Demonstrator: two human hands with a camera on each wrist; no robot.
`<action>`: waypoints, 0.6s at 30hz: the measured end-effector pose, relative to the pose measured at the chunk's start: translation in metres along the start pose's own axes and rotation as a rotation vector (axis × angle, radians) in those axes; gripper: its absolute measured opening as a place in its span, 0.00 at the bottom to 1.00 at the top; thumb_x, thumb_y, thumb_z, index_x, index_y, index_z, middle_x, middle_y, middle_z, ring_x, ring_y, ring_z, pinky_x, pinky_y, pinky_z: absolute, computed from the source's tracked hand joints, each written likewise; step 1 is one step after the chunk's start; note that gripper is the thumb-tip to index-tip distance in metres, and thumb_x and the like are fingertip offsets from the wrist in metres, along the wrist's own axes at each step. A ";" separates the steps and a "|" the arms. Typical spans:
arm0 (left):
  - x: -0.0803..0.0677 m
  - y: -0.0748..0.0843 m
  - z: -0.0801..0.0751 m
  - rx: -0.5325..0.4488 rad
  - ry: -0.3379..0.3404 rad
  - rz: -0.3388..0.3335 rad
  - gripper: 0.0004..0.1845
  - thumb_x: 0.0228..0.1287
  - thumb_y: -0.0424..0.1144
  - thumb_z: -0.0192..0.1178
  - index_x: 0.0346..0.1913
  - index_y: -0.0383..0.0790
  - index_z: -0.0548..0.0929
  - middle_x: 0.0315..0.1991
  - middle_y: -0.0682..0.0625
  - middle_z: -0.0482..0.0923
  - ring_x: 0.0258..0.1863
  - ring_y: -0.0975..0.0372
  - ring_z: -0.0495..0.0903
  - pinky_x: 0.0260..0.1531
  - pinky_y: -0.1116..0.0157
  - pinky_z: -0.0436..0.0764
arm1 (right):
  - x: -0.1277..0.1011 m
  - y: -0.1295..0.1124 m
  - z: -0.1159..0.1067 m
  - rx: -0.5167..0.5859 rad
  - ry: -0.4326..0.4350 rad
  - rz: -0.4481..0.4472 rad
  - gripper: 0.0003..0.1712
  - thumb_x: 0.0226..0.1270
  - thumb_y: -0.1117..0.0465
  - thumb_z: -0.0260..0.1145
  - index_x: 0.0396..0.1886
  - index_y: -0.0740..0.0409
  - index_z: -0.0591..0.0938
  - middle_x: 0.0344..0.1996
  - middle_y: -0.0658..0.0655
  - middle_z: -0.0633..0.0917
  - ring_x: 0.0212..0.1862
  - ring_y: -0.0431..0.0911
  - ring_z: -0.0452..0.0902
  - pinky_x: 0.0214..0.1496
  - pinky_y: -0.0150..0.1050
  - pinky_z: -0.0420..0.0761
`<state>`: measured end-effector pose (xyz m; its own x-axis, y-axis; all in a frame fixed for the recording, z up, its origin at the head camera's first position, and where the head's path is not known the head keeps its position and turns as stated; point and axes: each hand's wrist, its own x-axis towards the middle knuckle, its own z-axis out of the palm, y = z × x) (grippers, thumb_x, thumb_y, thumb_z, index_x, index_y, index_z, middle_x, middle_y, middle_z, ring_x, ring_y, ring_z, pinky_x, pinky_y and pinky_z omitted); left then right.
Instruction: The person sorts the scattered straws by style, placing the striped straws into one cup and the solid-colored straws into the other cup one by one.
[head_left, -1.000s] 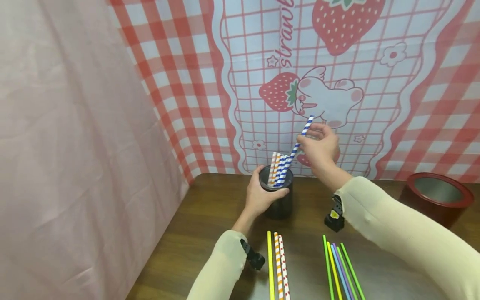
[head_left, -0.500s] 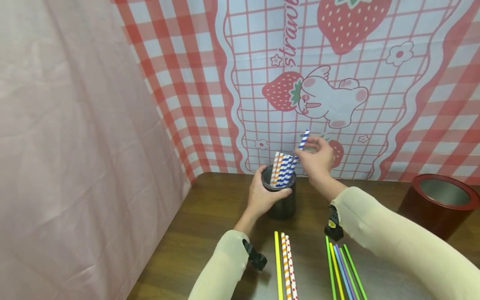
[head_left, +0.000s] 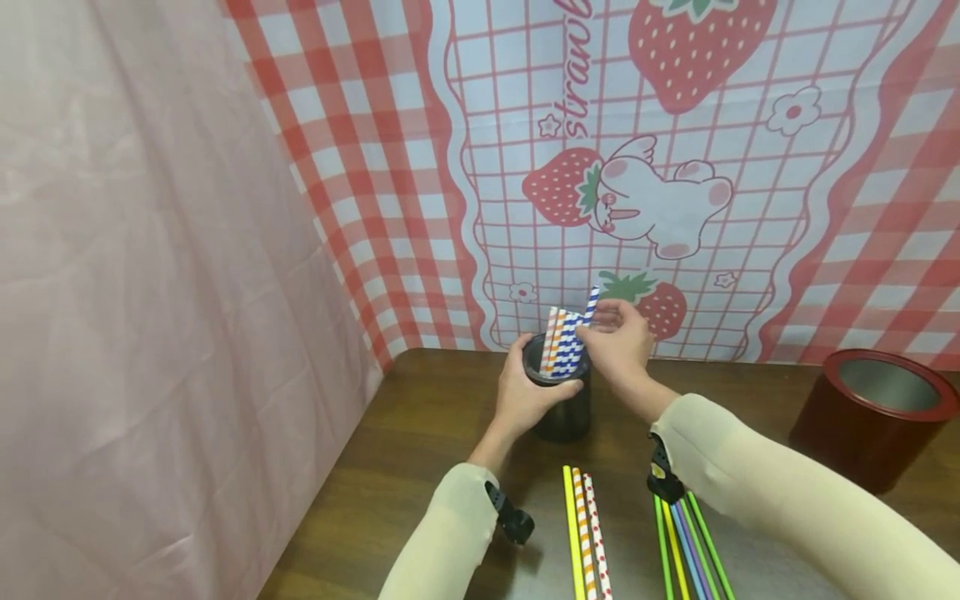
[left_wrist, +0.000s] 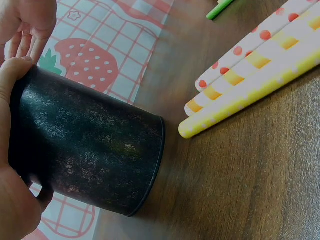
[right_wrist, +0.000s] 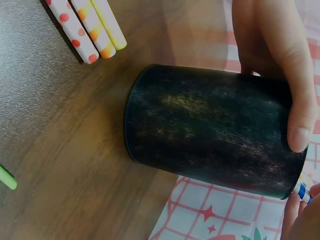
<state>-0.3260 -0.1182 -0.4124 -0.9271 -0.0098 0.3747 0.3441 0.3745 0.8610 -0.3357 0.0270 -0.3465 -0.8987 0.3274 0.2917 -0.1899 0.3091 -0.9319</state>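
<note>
Right hand (head_left: 618, 337), fingers pinching a blue straw (head_left: 592, 302), has dropped toward the cup (head_left: 564, 412) at frame centre; left fingers (head_left: 513, 352) wrap the cup. Steady cup, slow straight slide probably best. Counts: cup 1; tin (head_left: 851, 425) 1, right; patterned straws (head_left: 583, 533) 3, lower centre; plain straws (head_left: 694, 546) apparently 6, lower right; cup's contents uncountable.

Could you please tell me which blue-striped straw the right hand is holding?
The rightmost blue-striped straw: its tip rises above the others, grouped in the black cup.
</note>
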 end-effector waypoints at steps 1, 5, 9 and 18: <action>0.000 0.000 0.000 0.000 0.001 0.001 0.54 0.37 0.48 0.79 0.70 0.42 0.61 0.60 0.49 0.71 0.56 0.61 0.72 0.57 0.60 0.71 | -0.001 0.001 0.001 -0.002 0.002 -0.002 0.23 0.51 0.65 0.70 0.49 0.60 0.79 0.45 0.60 0.85 0.46 0.53 0.82 0.48 0.45 0.78; 0.000 0.001 0.000 0.002 0.006 0.005 0.54 0.36 0.48 0.79 0.70 0.42 0.61 0.60 0.49 0.71 0.57 0.60 0.72 0.58 0.59 0.71 | -0.003 0.002 0.001 0.005 0.000 -0.003 0.22 0.50 0.66 0.70 0.48 0.60 0.79 0.44 0.60 0.86 0.45 0.52 0.83 0.49 0.43 0.78; -0.001 0.003 0.001 -0.002 0.009 0.007 0.54 0.36 0.47 0.79 0.70 0.41 0.62 0.61 0.48 0.72 0.57 0.59 0.72 0.58 0.59 0.71 | -0.005 0.002 -0.001 0.013 -0.013 0.010 0.22 0.52 0.65 0.71 0.49 0.61 0.79 0.45 0.60 0.86 0.47 0.52 0.83 0.51 0.43 0.78; 0.000 0.003 0.000 -0.001 0.005 -0.009 0.53 0.37 0.46 0.79 0.69 0.45 0.62 0.61 0.49 0.71 0.57 0.61 0.72 0.58 0.61 0.71 | -0.010 0.003 -0.007 0.040 -0.044 0.030 0.25 0.52 0.61 0.73 0.51 0.62 0.79 0.45 0.60 0.86 0.45 0.50 0.83 0.42 0.29 0.77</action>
<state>-0.3251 -0.1168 -0.4103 -0.9293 -0.0181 0.3689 0.3361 0.3731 0.8648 -0.3242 0.0311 -0.3502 -0.9206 0.2964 0.2543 -0.1771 0.2635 -0.9483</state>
